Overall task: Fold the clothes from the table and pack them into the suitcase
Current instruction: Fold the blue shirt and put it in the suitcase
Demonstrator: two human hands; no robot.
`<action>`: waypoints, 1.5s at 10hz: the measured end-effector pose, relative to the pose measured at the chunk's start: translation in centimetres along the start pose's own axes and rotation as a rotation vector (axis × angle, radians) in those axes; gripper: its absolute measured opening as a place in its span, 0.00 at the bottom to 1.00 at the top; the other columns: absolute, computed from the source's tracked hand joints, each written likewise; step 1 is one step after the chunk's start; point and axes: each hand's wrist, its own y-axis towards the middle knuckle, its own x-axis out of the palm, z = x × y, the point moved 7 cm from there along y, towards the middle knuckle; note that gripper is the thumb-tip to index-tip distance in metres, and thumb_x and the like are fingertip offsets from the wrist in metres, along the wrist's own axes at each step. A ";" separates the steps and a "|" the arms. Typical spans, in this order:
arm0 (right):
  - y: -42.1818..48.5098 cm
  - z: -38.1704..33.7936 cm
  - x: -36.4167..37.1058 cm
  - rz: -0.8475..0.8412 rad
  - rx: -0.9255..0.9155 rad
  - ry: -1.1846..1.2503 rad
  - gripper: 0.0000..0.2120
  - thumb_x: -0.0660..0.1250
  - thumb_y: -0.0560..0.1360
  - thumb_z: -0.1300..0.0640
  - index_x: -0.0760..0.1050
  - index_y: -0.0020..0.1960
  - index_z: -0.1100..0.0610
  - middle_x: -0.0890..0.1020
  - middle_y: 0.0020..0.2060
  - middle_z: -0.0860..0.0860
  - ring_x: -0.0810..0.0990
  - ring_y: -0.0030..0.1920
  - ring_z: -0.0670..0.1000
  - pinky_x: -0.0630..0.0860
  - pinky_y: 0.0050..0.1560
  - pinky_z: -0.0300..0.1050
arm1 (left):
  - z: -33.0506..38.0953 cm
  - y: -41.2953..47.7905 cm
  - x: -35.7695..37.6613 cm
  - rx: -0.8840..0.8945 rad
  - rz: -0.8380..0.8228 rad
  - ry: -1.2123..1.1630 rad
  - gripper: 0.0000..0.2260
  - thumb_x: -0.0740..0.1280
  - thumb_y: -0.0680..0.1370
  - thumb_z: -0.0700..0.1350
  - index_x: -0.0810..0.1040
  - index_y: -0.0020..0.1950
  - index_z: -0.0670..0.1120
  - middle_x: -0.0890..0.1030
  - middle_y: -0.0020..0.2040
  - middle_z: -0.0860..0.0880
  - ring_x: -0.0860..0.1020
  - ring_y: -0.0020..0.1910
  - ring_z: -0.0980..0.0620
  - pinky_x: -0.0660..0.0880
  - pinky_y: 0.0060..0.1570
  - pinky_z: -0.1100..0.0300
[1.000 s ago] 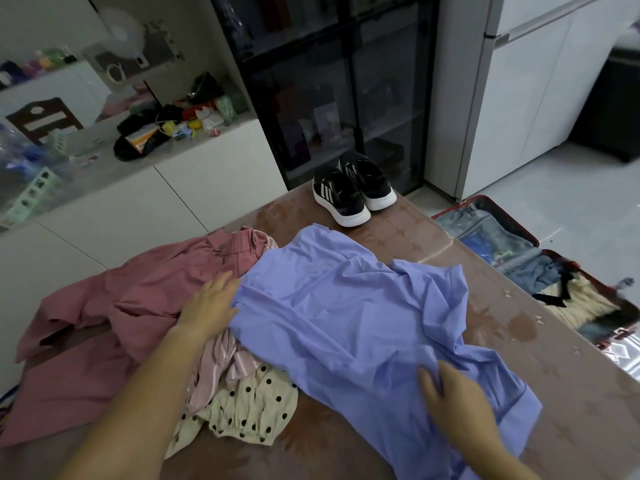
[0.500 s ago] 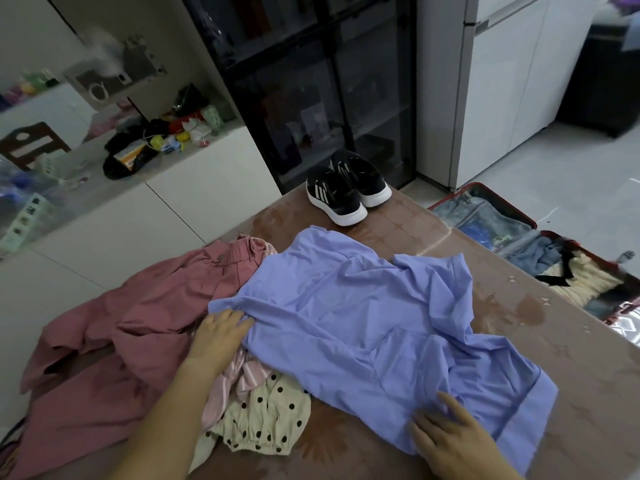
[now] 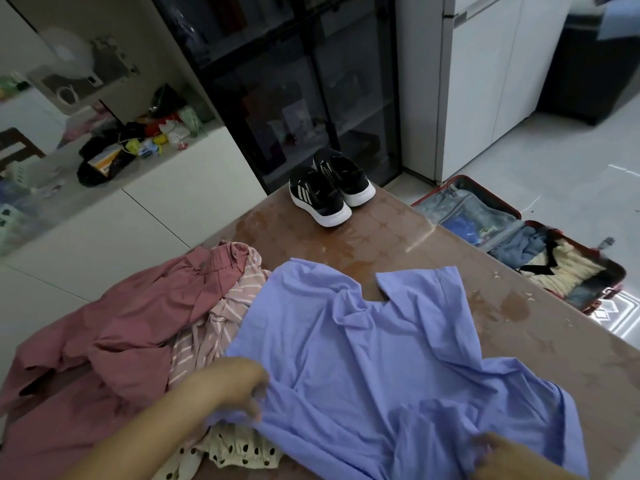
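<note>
My left hand (image 3: 239, 389) grabs the edge of the soft light-blue shirt (image 3: 374, 358) lying on the shiny brown table (image 3: 398, 244). My right hand (image 3: 498, 459) touches it too; I can't tell if it grips. The open red suitcase (image 3: 460, 206) lies beside the table.

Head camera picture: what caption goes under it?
Left hand grips and right hand touches a blue shirt on the table, shoes behind, open suitcase on the floor.

We saw a dim, bluish room. Daylight came from the right, glaring off the floor (image 3: 616, 317) and streaking the glossy table (image 3: 381, 230). Straight lines bowed toward the edges. The right hand (image 3: 500, 459) was smeared by motion, and the far clutter looked soft.
</note>
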 end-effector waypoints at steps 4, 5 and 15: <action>15.0 7.0 -15.9 0.099 0.681 -0.209 0.23 0.56 0.73 0.32 0.67 0.50 0.52 0.82 0.45 0.49 0.81 0.48 0.52 0.65 0.51 0.49 | -5.8 12.3 -16.5 -0.162 0.539 0.042 0.18 0.63 0.77 0.46 0.69 0.67 0.52 0.73 0.64 0.48 0.72 0.63 0.45 0.72 0.57 0.51; 15.9 7.5 -14.8 -0.007 0.687 -0.207 0.18 0.58 0.72 0.35 0.68 0.47 0.50 0.82 0.45 0.48 0.80 0.49 0.52 0.63 0.50 0.49 | -4.9 15.8 -16.2 -0.142 0.501 0.008 0.21 0.62 0.77 0.43 0.66 0.69 0.54 0.70 0.65 0.49 0.71 0.64 0.46 0.72 0.57 0.50; 6.8 2.9 -16.7 0.311 0.027 -0.147 0.15 0.53 0.76 0.48 0.77 0.40 0.48 0.82 0.40 0.45 0.81 0.46 0.51 0.59 0.66 0.50 | -6.5 7.4 -12.6 -0.037 0.923 0.205 0.08 0.72 0.65 0.44 0.79 0.42 0.46 0.80 0.41 0.48 0.79 0.39 0.44 0.75 0.33 0.54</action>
